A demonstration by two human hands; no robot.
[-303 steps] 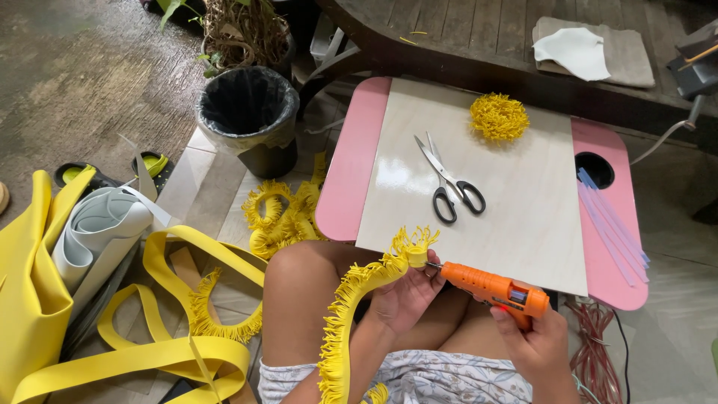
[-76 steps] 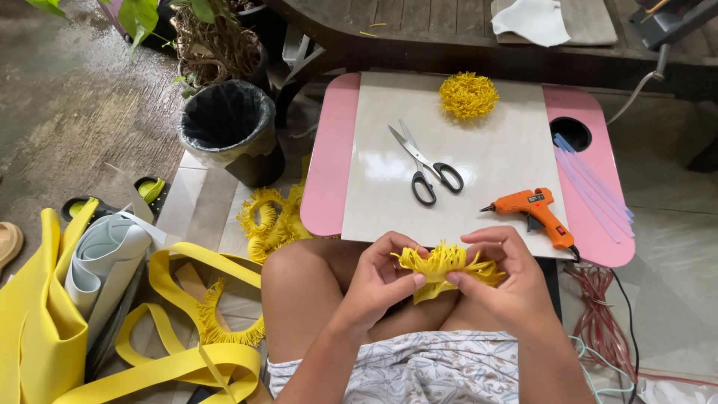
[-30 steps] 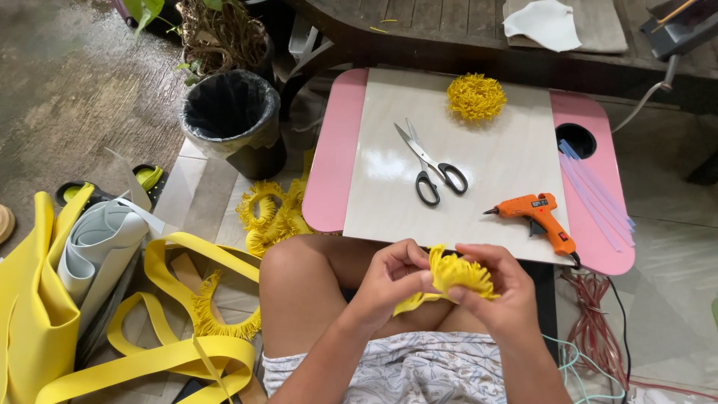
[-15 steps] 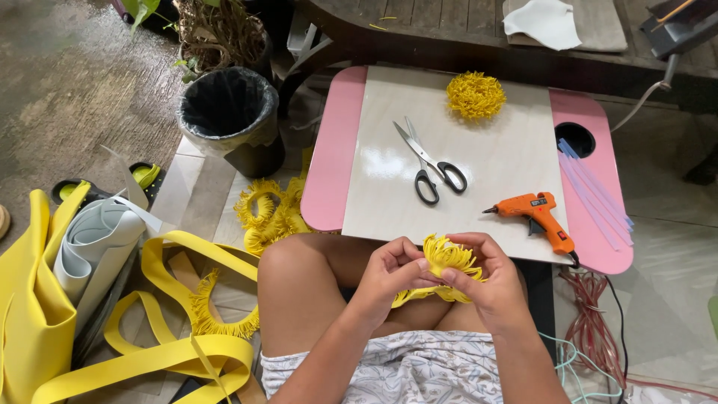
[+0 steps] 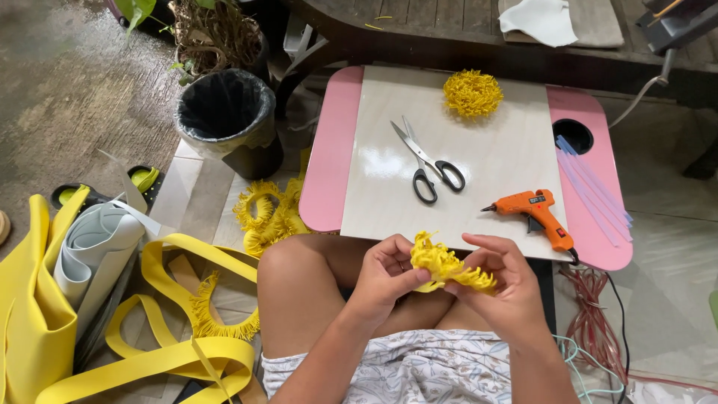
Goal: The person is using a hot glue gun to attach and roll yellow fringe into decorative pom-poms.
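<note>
both forearms angled up from the bottom edge, meeting over the lap above bare crossed legs. left hand [image 5: 385,273] curled, thumb and fingers pinched on the near-left side of a rolled yellow fringe flower [image 5: 446,266]. right hand [image 5: 502,280] cupped under and behind the roll, fingers bent, thumb pointing left across its top. flower gripped between both hands, just in front of the near edge of the lap table [image 5: 486,161], held clear of it.

beyond the hands, on the pale tabletop: orange glue gun [image 5: 536,214] near the right front, nozzle pointing left; black-handled scissors [image 5: 428,161] at centre, blades shut and pointing away to the left; clear glue sticks [image 5: 593,185] lying on the pink right border beside a round hole. finished yellow flower [image 5: 472,93] at the far edge.

left on the floor: loose yellow fringe coils [image 5: 267,217], yellow foam strips [image 5: 157,352], rolled grey sheet [image 5: 93,251]. farther off, black-lined bin [image 5: 224,112].
</note>
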